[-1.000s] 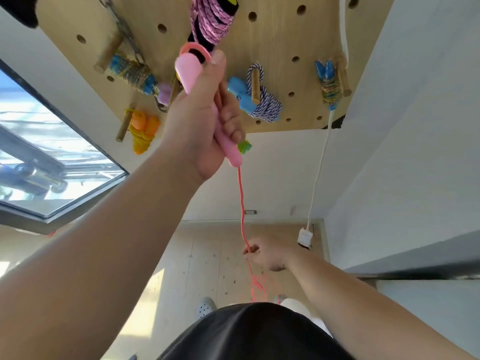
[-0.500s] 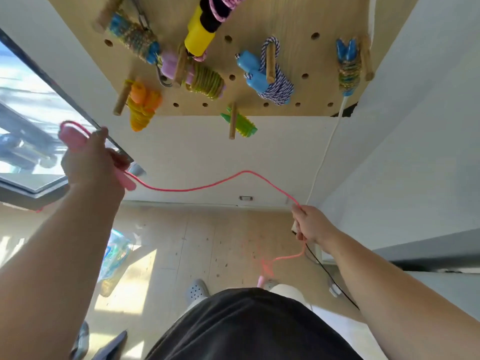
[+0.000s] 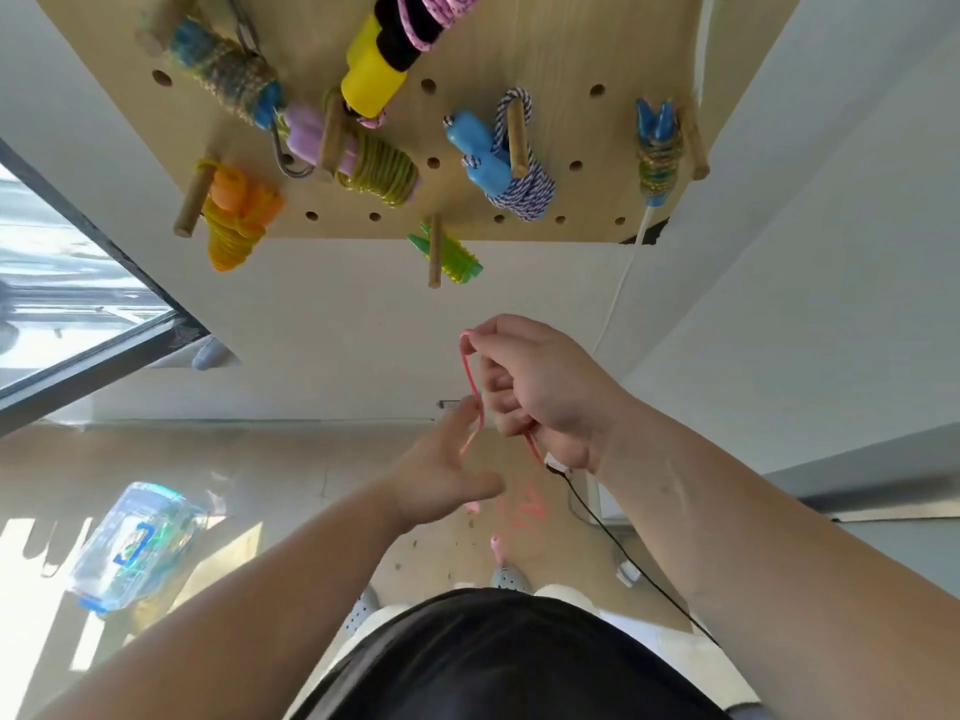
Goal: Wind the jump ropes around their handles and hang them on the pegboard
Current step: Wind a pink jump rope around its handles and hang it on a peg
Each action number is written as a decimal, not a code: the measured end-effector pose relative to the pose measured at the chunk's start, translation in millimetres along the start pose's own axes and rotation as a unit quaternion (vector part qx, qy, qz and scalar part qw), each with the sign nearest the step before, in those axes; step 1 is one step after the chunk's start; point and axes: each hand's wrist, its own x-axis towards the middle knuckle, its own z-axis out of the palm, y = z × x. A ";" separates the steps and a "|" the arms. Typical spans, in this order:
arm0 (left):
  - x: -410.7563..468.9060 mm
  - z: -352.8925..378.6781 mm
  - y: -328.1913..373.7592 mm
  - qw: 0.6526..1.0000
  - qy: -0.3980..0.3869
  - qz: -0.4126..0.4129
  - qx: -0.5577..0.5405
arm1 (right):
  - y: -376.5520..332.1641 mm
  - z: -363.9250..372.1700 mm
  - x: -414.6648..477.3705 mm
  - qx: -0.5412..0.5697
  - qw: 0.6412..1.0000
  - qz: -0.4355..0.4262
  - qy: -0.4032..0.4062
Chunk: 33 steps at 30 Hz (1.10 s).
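Pale wooden floor [image 3: 311,459] and a white wall lie below the pegboard [image 3: 545,54], whose pegs carry several wound ropes. Just under the pegboard's lower edge, the right hand [image 3: 545,392] holds the pink jump rope [image 3: 471,376]. Its grip pinches a bend of the cord between thumb and forefinger, with the other fingers curled round the strand lower down. The left hand [image 3: 441,480] reaches up beneath it, grip spread and empty; I cannot tell whether a fingertip touches the cord. The cord drops to a loose heap on the floor far below the pegboard, where a pink handle [image 3: 496,544] lies. It looks thin, light and limp, probably smooth enough to slip, so it wants tension while winding, and the stiff handle seems the better place to take hold. No brand or writing can be read; a blue mark on the clear plastic box [image 3: 140,543] is too blurred.
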 end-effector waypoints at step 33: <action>-9.4 -19.1 122.4 0.977 0.094 -0.070 -0.178 | 61.4 -144.2 61.3 -0.136 0.983 0.005 0.123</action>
